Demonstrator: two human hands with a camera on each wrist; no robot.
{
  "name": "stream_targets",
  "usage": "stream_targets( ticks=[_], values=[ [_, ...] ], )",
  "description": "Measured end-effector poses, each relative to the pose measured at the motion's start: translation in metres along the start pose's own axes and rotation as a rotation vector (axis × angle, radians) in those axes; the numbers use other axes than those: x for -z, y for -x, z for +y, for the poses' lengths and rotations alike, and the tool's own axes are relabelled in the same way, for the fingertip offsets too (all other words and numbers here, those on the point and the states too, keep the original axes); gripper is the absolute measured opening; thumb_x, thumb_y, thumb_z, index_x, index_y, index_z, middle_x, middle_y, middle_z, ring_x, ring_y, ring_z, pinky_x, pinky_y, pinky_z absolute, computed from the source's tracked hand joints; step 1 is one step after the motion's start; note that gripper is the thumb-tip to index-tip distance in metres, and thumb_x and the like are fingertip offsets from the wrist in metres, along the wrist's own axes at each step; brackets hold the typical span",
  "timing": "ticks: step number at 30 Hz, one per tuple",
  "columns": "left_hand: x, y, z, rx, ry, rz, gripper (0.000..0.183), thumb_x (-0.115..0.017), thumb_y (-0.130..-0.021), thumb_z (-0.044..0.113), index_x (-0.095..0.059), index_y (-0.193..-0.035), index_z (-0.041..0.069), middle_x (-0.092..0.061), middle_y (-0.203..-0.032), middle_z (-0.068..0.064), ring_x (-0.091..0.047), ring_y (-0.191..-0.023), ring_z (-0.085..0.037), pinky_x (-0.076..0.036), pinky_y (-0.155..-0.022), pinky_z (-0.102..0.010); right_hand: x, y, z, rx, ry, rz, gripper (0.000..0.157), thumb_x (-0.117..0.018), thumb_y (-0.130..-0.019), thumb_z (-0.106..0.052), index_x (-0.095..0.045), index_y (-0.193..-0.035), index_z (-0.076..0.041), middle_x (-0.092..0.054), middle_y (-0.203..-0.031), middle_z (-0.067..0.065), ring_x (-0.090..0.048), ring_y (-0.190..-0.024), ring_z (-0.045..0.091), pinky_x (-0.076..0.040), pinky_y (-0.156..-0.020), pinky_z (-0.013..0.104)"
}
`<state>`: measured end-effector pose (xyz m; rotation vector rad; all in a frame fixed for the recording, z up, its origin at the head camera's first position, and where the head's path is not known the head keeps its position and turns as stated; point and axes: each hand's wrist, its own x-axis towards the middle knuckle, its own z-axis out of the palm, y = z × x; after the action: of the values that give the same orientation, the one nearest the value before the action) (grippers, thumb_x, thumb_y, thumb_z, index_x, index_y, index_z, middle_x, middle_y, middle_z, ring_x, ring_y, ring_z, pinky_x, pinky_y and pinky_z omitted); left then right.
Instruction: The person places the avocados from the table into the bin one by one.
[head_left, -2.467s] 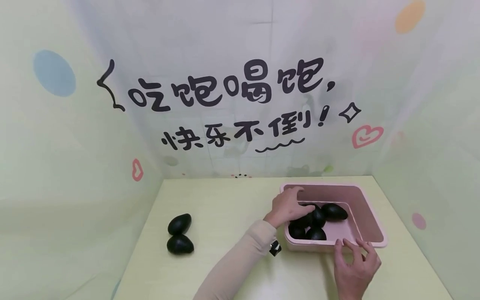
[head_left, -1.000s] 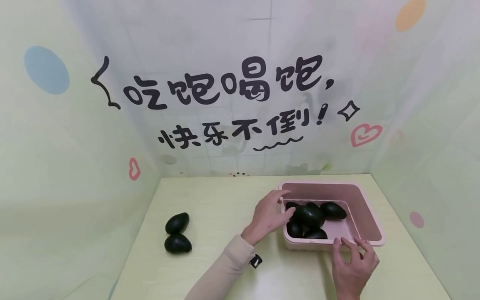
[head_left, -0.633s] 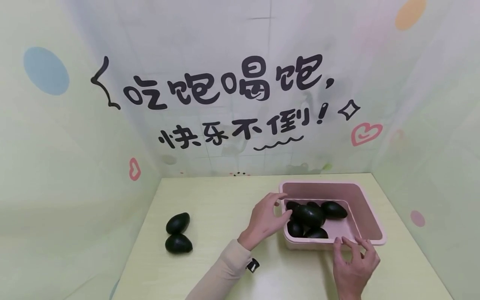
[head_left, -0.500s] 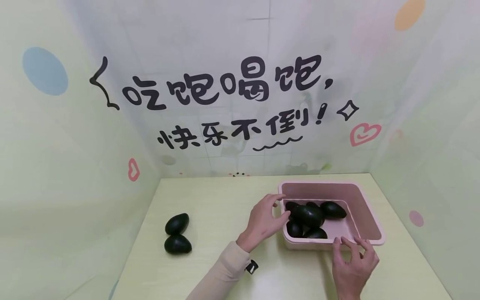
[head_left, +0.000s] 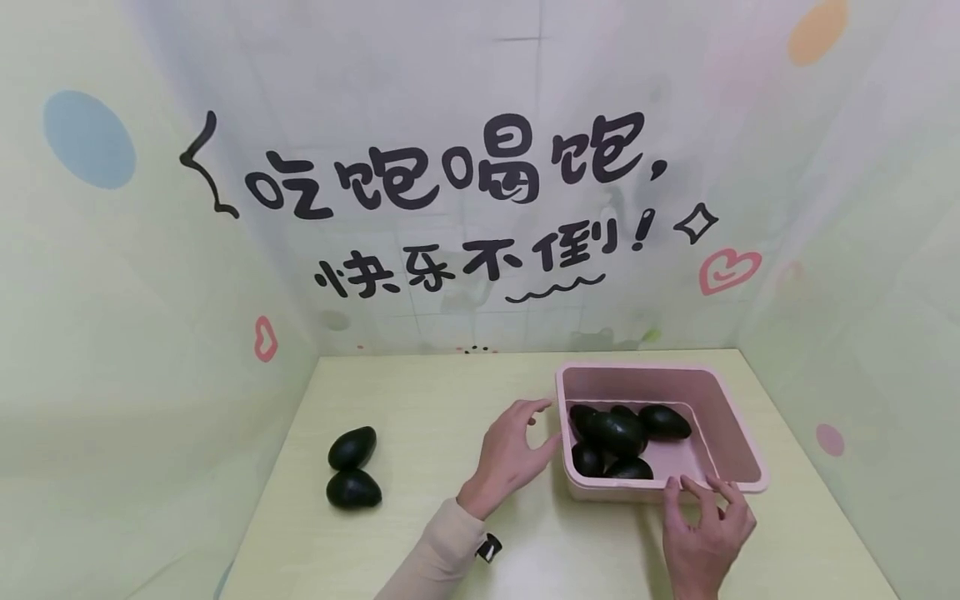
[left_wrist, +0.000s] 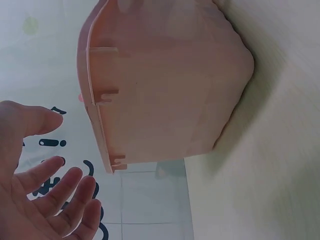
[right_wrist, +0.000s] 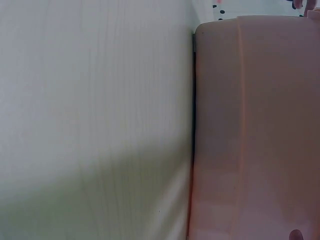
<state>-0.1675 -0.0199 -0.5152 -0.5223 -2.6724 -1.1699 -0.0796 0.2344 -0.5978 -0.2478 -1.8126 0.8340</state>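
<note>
A pink plastic bin (head_left: pixel 615 493) stands at the right of the table with several dark green avocados (head_left: pixel 618 433) piled in its left half. My left hand (head_left: pixel 506 458) is just outside the bin's left wall, thumb and fingers spread with nothing between them. In the left wrist view that hand (left_wrist: pixel 50 200) shows apart from the bin's outer wall (left_wrist: pixel 160 90). My right hand (head_left: pixel 705 533) holds the bin's near rim with bent fingers. Only a fingertip (right_wrist: pixel 296 235) of it shows in the right wrist view, against the bin wall (right_wrist: pixel 270 110).
Two more avocados, one behind (head_left: pixel 352 448) and one in front (head_left: pixel 354 489), lie close together on the left of the pale table (head_left: pixel 442 400). A printed cloth backdrop (head_left: pixel 450 83) encloses the table at the back and sides.
My left hand has let go of an avocado on top of the pile and drawn back left, out over the bin's left wall. The right hand has stayed at the near rim.
</note>
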Motion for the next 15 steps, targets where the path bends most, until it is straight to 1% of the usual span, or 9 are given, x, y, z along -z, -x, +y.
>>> stream_targets(
  ticks=[6, 8, 10, 12, 15],
  values=[
    [0.002, 0.005, -0.01, 0.008, -0.014, 0.011, 0.048, -0.076, -0.094, 0.035, -0.07, -0.138, 0.017, -0.073, -0.128, -0.002, -0.07, -0.105, -0.018, -0.055, -0.081, -0.031, 0.0, 0.0, 0.002, 0.009, 0.001, 0.008, 0.032, -0.077, -0.089, -0.026, -0.076, -0.09, 0.006, -0.06, -0.112, 0.035, -0.036, -0.128, 0.003, -0.031, -0.116, 0.034],
    [0.002, 0.006, -0.012, 0.015, -0.021, 0.014, 0.048, -0.076, -0.094, 0.034, -0.07, -0.138, 0.017, -0.074, -0.128, -0.003, -0.07, -0.105, -0.018, -0.055, -0.081, -0.031, 0.0, 0.0, 0.004, 0.012, 0.001, 0.007, 0.032, -0.077, -0.089, -0.027, -0.076, -0.09, 0.005, -0.06, -0.112, 0.035, -0.038, -0.128, 0.005, -0.03, -0.115, 0.033],
    [0.003, 0.008, -0.014, 0.025, -0.031, 0.015, 0.048, -0.076, -0.094, 0.034, -0.07, -0.138, 0.017, -0.073, -0.128, -0.003, -0.07, -0.105, -0.019, -0.055, -0.081, -0.032, -0.001, 0.0, 0.005, 0.017, -0.001, 0.01, 0.032, -0.077, -0.088, -0.027, -0.076, -0.09, 0.005, -0.061, -0.112, 0.034, -0.043, -0.126, 0.011, -0.03, -0.114, 0.033],
    [0.003, 0.01, -0.016, 0.035, -0.051, 0.016, 0.047, -0.076, -0.094, 0.034, -0.07, -0.138, 0.018, -0.073, -0.128, -0.002, -0.07, -0.105, -0.019, -0.056, -0.081, -0.032, -0.001, 0.0, 0.006, 0.018, 0.003, 0.006, 0.032, -0.077, -0.089, -0.027, -0.076, -0.09, 0.005, -0.061, -0.113, 0.034, -0.045, -0.125, 0.016, -0.029, -0.113, 0.03],
    [0.003, 0.015, -0.02, 0.051, -0.081, 0.015, 0.046, -0.076, -0.095, 0.034, -0.07, -0.138, 0.018, -0.073, -0.128, -0.001, -0.07, -0.106, -0.018, -0.056, -0.081, -0.033, -0.001, 0.001, 0.006, 0.019, 0.005, 0.006, 0.032, -0.077, -0.089, -0.027, -0.076, -0.09, 0.005, -0.061, -0.113, 0.034, -0.044, -0.126, 0.013, -0.029, -0.111, 0.025]
  ],
)
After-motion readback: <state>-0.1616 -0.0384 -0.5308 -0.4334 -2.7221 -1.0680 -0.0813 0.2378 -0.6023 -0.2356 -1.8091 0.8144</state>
